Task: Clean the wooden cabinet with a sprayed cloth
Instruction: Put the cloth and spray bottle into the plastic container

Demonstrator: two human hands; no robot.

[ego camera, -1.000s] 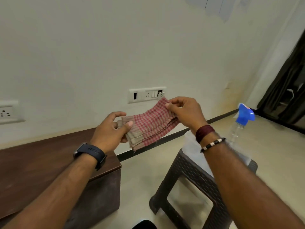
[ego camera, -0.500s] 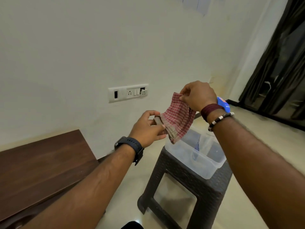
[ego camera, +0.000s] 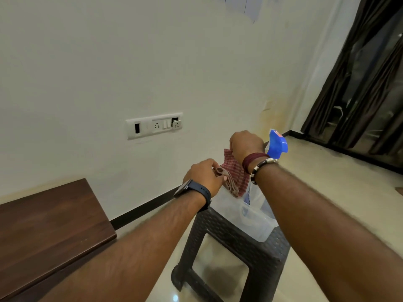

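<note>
Two hands are pinching the cloth (ego camera: 234, 174) above the plastic tub (ego camera: 250, 223) on the stool (ego camera: 229, 253): left hand (ego camera: 204, 178) gripping its bunched end, right hand (ego camera: 246, 144) gripping a top corner. Soft and light, it is probably best held by its edges. Behind the right wrist, the spray bottle (ego camera: 277, 144) is standing, while the cabinet (ego camera: 48, 219) is sitting well apart, left.

I log a dark woven-pattern plastic stool (ego camera: 246, 247) on the cream floor (ego camera: 340, 192). A clear plastic tub (ego camera: 259, 223) sits on the stool's top. A white switch and socket panel (ego camera: 154, 125) is on the wall (ego camera: 109, 62). Dark curtains (ego camera: 370, 73) hang at the right edge.
</note>
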